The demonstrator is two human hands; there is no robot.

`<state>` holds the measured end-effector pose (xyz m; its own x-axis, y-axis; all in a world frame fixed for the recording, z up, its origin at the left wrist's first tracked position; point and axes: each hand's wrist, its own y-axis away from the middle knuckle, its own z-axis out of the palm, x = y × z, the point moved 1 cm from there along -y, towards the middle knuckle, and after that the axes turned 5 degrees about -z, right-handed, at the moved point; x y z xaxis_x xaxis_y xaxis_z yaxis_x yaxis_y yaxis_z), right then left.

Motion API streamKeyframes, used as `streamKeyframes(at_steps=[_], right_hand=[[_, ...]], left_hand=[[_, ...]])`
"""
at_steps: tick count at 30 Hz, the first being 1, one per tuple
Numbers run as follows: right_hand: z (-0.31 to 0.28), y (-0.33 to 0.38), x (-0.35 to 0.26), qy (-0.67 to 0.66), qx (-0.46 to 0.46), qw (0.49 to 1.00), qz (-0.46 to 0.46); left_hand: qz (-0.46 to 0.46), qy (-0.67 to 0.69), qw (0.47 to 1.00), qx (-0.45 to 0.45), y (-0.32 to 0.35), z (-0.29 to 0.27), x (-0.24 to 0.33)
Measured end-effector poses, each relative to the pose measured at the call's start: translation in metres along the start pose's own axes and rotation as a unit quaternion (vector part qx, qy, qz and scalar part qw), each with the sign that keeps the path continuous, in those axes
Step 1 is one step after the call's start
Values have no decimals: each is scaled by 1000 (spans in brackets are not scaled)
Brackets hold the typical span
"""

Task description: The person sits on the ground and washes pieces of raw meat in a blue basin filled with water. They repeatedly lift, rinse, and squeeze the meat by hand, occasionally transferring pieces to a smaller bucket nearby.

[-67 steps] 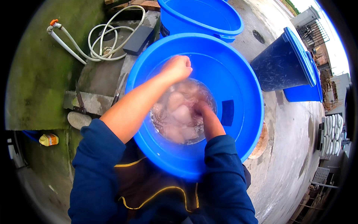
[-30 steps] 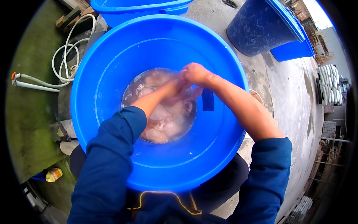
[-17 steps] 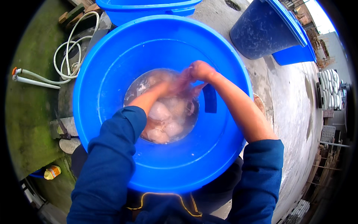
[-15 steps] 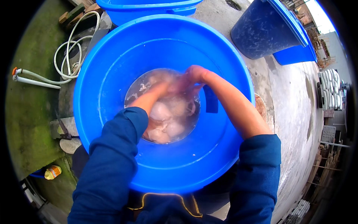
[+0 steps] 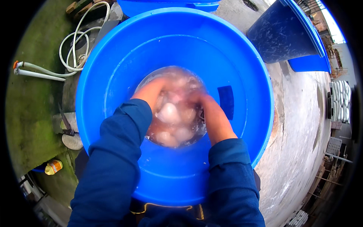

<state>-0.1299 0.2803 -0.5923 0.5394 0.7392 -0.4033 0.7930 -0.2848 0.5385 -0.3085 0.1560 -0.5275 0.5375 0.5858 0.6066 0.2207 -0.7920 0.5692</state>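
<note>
A large round blue tub (image 5: 227,151) stands in front of me, with cloudy pinkish water in its bottom. Pale, rounded, soft-looking lumps (image 5: 169,113) lie in the water; their kind is unclear. My left hand (image 5: 165,84) reaches into the far left part of the water, among the lumps. On the right side of the water, my right hand (image 5: 196,97) is down among them too. Motion blur and murky water hide the fingers of both hands, so any grip is unseen. Both blue sleeves are pushed up the forearms.
Beyond the tub sits another blue tub (image 5: 166,6). A dark blue bucket (image 5: 283,34) stands at the far right. To the left lie a coiled pale hose (image 5: 61,56), a dark-handled knife (image 5: 68,131) on stones and a yellow bottle (image 5: 53,167).
My right hand has come down from above the far right of the water and moved nearer, into it. My left hand stays in the water. The view has shifted slightly.
</note>
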Motion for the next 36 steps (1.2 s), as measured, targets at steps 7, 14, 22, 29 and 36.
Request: streamKeyframes(at_steps=[7, 14, 22, 29, 36], right_hand=[[-70, 16, -57, -109, 54, 985, -124], [-17, -36, -97, -429, 259, 864, -50], [14, -18, -55, -169, 148, 974, 23], [-21, 12, -14, -60, 114, 992, 1], [-68, -18, -53, -270, 125, 949, -109]], left_hand=[[-37, 137, 977, -156, -10, -50, -3], [-38, 302, 948, -88, -11, -46, 9], [-35, 460, 887, -25, -6, -47, 24], [15, 425, 905, -21, -11, -78, 42], [-32, 304, 945, -119, -6, -56, 23]])
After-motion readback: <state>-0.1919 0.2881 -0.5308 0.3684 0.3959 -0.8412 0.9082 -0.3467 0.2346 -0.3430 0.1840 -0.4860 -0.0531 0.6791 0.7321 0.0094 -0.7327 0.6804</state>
